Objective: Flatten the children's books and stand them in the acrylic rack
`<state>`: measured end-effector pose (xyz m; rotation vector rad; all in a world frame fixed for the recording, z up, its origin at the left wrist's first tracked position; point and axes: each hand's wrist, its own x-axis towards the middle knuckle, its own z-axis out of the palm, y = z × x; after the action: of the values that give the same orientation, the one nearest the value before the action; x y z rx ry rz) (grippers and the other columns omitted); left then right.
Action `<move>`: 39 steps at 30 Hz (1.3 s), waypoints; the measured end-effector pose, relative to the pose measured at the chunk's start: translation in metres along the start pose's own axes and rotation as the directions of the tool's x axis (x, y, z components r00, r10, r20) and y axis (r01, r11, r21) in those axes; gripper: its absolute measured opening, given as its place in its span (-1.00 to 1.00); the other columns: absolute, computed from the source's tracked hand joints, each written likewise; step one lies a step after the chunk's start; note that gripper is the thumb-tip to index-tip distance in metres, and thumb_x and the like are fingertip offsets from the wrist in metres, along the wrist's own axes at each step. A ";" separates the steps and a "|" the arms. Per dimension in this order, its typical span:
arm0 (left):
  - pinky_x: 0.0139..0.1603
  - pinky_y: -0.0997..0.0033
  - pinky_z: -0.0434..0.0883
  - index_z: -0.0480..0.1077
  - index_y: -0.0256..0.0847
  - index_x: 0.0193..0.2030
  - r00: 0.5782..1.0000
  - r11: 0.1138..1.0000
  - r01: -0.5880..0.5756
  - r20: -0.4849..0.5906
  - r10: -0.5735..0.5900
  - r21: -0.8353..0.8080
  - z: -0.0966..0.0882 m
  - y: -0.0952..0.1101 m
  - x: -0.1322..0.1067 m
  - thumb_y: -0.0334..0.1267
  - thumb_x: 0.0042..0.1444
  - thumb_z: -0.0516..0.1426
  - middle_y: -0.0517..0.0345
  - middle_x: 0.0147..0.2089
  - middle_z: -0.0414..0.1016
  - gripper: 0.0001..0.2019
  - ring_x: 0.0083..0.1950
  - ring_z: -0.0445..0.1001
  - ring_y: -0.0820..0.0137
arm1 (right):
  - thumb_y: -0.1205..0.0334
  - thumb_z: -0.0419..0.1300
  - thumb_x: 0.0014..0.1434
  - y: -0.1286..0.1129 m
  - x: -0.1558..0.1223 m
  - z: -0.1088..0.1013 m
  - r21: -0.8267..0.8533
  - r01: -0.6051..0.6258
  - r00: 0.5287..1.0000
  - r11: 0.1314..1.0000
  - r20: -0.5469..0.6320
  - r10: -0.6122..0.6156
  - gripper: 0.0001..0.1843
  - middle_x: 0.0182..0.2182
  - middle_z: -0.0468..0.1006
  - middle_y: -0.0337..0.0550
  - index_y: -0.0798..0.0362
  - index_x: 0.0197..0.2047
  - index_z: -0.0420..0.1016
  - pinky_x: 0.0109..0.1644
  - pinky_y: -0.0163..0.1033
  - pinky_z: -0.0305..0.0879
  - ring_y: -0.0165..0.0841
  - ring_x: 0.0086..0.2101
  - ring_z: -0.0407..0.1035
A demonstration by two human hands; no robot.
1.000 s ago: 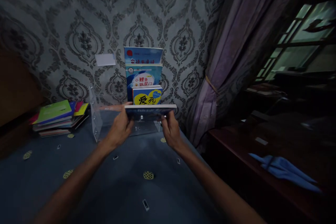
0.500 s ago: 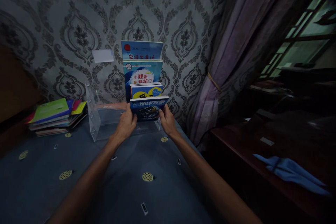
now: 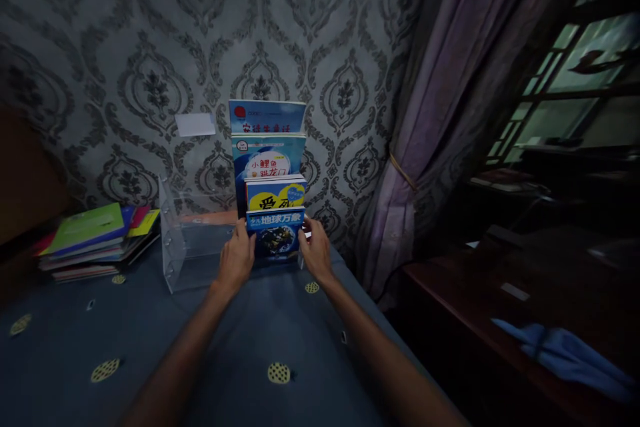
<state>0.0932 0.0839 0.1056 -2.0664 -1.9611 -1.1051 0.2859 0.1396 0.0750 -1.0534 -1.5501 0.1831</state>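
Note:
A clear acrylic book rack (image 3: 175, 247) stands on a blue patterned table (image 3: 150, 360) against the wall. Its right side holds tiered books: a tall blue one at the back, a light blue one, a yellow-covered one (image 3: 275, 195), and a dark blue book (image 3: 275, 232) upright in the front tier. My left hand (image 3: 236, 259) grips the dark blue book's left edge, and my right hand (image 3: 315, 252) grips its right edge. Both hands' fingers are curled around it.
A stack of flat colourful books (image 3: 90, 240) lies at the table's left. A white card (image 3: 195, 124) is on the patterned wallpaper. A purple curtain (image 3: 430, 133) hangs to the right, over a dark wooden surface with a blue cloth (image 3: 565, 353).
The dark blue book went from lying flat in my hands to standing upright, then came down into the rack's front tier. Both hands moved forward and down with it.

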 end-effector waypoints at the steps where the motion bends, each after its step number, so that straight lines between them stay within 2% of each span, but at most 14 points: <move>1: -0.17 0.27 0.45 0.14 -0.32 0.22 1.000 1.000 0.011 -0.002 -0.011 0.015 0.001 0.000 0.001 -0.30 0.37 -0.05 -0.23 0.02 0.53 -0.68 -0.08 0.60 0.09 | 0.19 0.03 0.23 0.000 0.001 0.001 0.012 -0.010 1.000 1.000 -0.024 0.011 -0.62 -0.13 0.52 0.02 0.10 0.08 0.40 -0.06 -0.05 0.40 -0.18 -0.15 0.42; 4: -0.18 0.31 0.44 0.17 -0.31 0.20 1.000 0.998 0.009 -0.001 -0.009 0.058 0.001 0.002 0.002 -0.30 0.38 -0.08 -0.21 0.01 0.54 -0.70 -0.10 0.60 0.12 | 0.18 0.03 0.24 0.000 0.004 0.004 0.023 -0.015 0.999 1.000 -0.042 0.016 -0.60 -0.15 0.53 0.02 0.09 0.09 0.44 -0.07 -0.06 0.40 -0.18 -0.17 0.42; 6: -0.19 0.32 0.43 0.24 -0.28 0.11 1.000 0.995 0.003 0.014 -0.005 0.097 0.000 0.004 0.003 -0.31 0.39 -0.09 -0.18 0.00 0.54 -0.76 -0.12 0.60 0.14 | 0.18 0.02 0.24 -0.001 0.006 0.006 0.005 -0.014 1.000 1.000 -0.020 0.014 -0.62 -0.17 0.52 0.02 0.08 0.03 0.51 -0.09 -0.08 0.41 -0.17 -0.18 0.42; 11: -0.23 0.32 0.39 0.29 -0.26 -0.01 0.994 0.978 0.039 0.096 -0.060 0.204 -0.008 0.014 0.006 -0.31 0.41 -0.10 -0.17 -0.02 0.53 -0.81 -0.12 0.60 0.13 | 0.19 0.02 0.22 -0.001 0.011 0.006 -0.009 -0.046 0.999 0.999 -0.023 0.046 -0.63 -0.20 0.51 0.03 0.09 -0.05 0.58 -0.13 -0.07 0.42 -0.16 -0.20 0.41; 16: -0.26 0.30 0.37 0.28 -0.27 -0.01 0.984 0.967 0.058 0.150 -0.098 0.248 -0.014 0.020 0.008 -0.31 0.42 -0.12 -0.20 -0.03 0.55 -0.80 -0.11 0.60 0.09 | 0.19 0.04 0.20 -0.002 0.012 0.006 0.089 -0.042 0.999 0.995 -0.028 0.044 -0.64 -0.15 0.53 0.05 0.06 -0.07 0.60 -0.17 -0.10 0.45 -0.13 -0.12 0.40; 21: -0.26 0.31 0.37 0.27 -0.26 -0.01 0.981 0.955 0.054 0.160 -0.105 0.293 -0.015 0.018 0.010 -0.28 0.43 -0.13 -0.18 -0.07 0.58 -0.79 -0.11 0.61 0.09 | 0.20 0.05 0.18 -0.001 0.013 0.007 0.078 -0.043 0.997 0.996 -0.055 0.047 -0.63 -0.13 0.53 0.08 0.09 -0.06 0.60 -0.11 -0.05 0.45 -0.10 -0.07 0.40; 31: -0.18 0.25 0.43 0.27 -0.24 0.02 0.975 0.928 0.053 0.182 -0.128 0.369 -0.015 0.019 0.012 -0.24 0.44 -0.16 -0.13 -0.07 0.59 -0.75 -0.10 0.61 0.11 | 0.21 0.06 0.17 0.009 0.014 0.010 0.083 -0.040 0.997 0.996 -0.067 0.046 -0.67 -0.20 0.55 0.04 0.10 -0.15 0.62 -0.17 -0.10 0.44 -0.15 -0.19 0.41; 39: -0.16 0.23 0.44 0.26 -0.24 0.03 0.975 0.929 0.031 0.192 -0.109 0.368 -0.021 0.016 0.011 -0.23 0.44 -0.16 -0.13 -0.07 0.59 -0.75 -0.10 0.61 0.10 | 0.24 0.06 0.16 0.008 0.016 0.008 0.034 -0.022 0.998 0.999 -0.054 0.024 -0.65 -0.22 0.55 0.01 0.06 -0.10 0.63 -0.06 -0.03 0.40 -0.14 -0.18 0.41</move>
<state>0.0979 0.0797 0.1334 -1.9874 -2.1500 -0.4921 0.2850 0.1586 0.0787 -1.0419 -1.4814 0.1941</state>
